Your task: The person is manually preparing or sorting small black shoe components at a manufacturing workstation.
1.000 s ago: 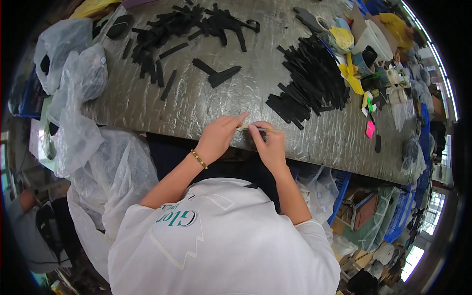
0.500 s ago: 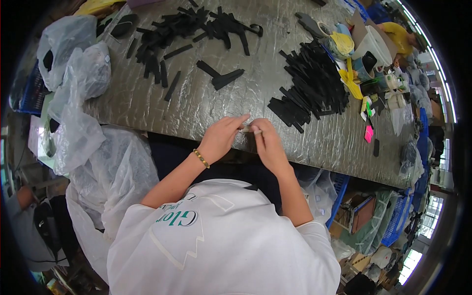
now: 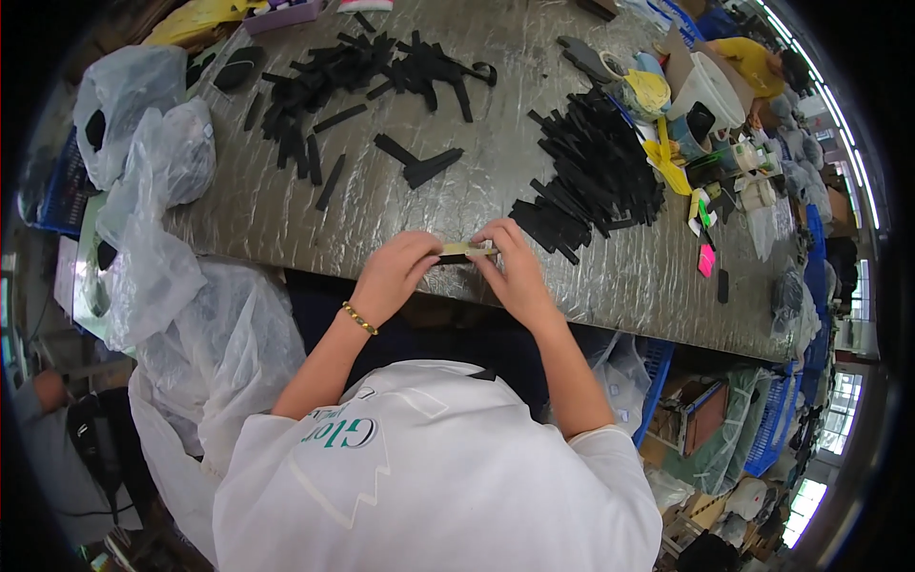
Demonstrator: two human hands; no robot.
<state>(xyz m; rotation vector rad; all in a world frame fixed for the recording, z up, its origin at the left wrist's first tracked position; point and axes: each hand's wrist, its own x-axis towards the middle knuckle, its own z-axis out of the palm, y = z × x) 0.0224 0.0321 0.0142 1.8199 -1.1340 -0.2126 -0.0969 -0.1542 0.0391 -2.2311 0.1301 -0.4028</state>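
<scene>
Close to the table's front edge, a short narrow strip (image 3: pixel 457 250), pale yellowish on its upper side with a dark edge below, stretches between my two hands. My left hand (image 3: pixel 393 270) pinches its left end, fingers bent over it. The other end is gripped by the thumb and fingertips of my right hand (image 3: pixel 516 271). Beyond them on the table lie two or three loose black strips (image 3: pixel 431 168). A dense pile of black strips (image 3: pixel 600 167) sits to the right, and a looser heap of black strips (image 3: pixel 329 81) at the far left.
The table (image 3: pixel 286 214) has a shiny, wrinkled cover. At its right stand a white tub (image 3: pixel 715 91), tape rolls (image 3: pixel 646 92), yellow-handled scissors (image 3: pixel 667 162) and a pink piece (image 3: pixel 705 259). Clear plastic bags (image 3: pixel 224 334) hang at the left. A person in yellow (image 3: pixel 748 62) is at the far right.
My hands have moved apart, the left one shifting left and toward me. The pale strip, mostly hidden by my fingers before, now shows between them.
</scene>
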